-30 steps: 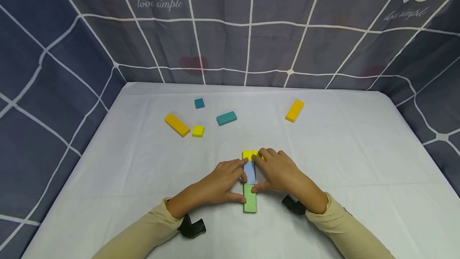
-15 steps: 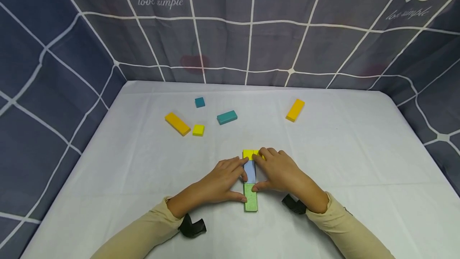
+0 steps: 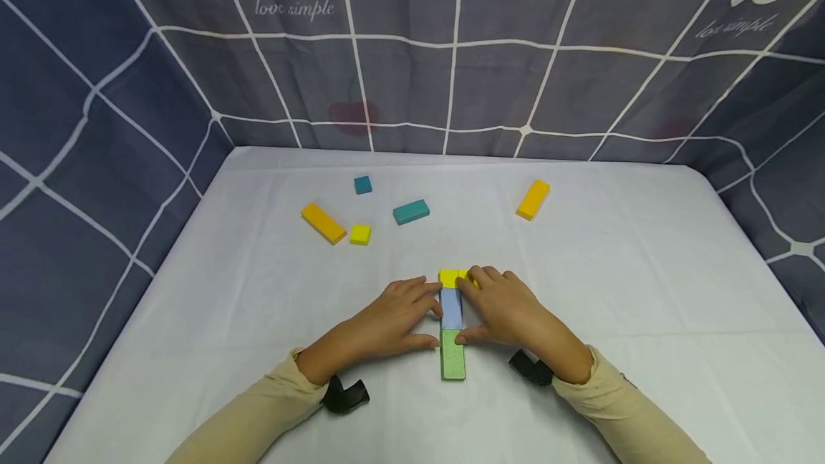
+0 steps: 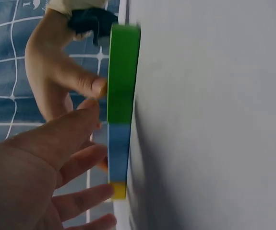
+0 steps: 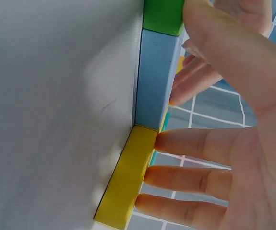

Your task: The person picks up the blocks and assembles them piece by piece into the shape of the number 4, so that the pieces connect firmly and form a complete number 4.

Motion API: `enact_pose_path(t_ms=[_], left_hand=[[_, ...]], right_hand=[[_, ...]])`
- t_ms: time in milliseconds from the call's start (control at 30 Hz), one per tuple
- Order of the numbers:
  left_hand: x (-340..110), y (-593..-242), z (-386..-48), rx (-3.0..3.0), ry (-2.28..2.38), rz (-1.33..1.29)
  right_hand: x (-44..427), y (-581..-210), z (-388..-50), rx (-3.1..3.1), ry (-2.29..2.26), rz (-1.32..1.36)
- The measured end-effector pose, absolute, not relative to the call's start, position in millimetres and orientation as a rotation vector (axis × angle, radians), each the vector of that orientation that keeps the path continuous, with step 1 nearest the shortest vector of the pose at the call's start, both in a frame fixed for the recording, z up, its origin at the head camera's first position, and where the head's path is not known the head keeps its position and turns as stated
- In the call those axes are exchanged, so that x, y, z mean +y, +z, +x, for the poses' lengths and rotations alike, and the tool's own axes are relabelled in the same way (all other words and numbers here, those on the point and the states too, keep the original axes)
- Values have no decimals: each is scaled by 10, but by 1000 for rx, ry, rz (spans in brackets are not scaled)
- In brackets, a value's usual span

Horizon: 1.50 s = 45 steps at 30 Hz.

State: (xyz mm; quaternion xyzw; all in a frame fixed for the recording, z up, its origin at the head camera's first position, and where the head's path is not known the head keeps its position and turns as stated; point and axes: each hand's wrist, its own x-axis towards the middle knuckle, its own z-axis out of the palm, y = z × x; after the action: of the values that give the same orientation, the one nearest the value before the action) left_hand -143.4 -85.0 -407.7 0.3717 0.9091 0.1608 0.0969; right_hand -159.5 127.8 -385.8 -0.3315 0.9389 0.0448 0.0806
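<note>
A green block (image 3: 453, 355), a light blue block (image 3: 451, 308) and yellow blocks (image 3: 449, 278) lie end to end in a column on the white cloth. My left hand (image 3: 385, 321) is at the column's left side, fingers extended, its fingertips beside the yellow and blue blocks and its thumb close to the green one. From the right, my right hand (image 3: 505, 310) rests its fingertips on the yellow block (image 5: 127, 177), with its thumb against the green block (image 5: 162, 17). In the left wrist view the blue block (image 4: 118, 152) sits flush between green and yellow.
Farther back on the cloth (image 3: 612, 249) lie an orange block (image 3: 324, 223), a small yellow block (image 3: 360, 235), a small blue block (image 3: 363, 185), a teal block (image 3: 411, 212) and, to the right, another orange block (image 3: 533, 200). A grid-patterned curtain (image 3: 399, 84) stands behind.
My left thumb has drawn back slightly from over the green block's left edge, and the left hand has shifted a little up. The right hand keeps its place on the blocks.
</note>
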Motion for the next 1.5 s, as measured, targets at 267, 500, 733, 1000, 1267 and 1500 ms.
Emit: enact_pose_path(t_ms=[267, 500, 733, 1000, 1267, 1500], left_hand=[[-1048, -4036, -1621, 2764, 563, 1018], [-1348, -3991, -1837, 2894, 623, 789], [-1545, -3978, -1978, 2962, 652, 679], [-1581, -3984, -2038, 2958, 676, 619], [-1492, -3961, -2118, 2946, 740, 648], [-1310, -3882, -2261, 2925, 730, 684]], right_hand=[[1282, -3839, -1607, 2801, 134, -973], [1285, -3849, -1592, 2803, 128, -986], [1288, -3855, -1588, 2797, 117, -979], [1289, -3868, -1587, 2809, 133, -977], [1274, -3842, -1584, 2802, 123, -977], [1280, -3828, -1577, 2798, 136, -966]])
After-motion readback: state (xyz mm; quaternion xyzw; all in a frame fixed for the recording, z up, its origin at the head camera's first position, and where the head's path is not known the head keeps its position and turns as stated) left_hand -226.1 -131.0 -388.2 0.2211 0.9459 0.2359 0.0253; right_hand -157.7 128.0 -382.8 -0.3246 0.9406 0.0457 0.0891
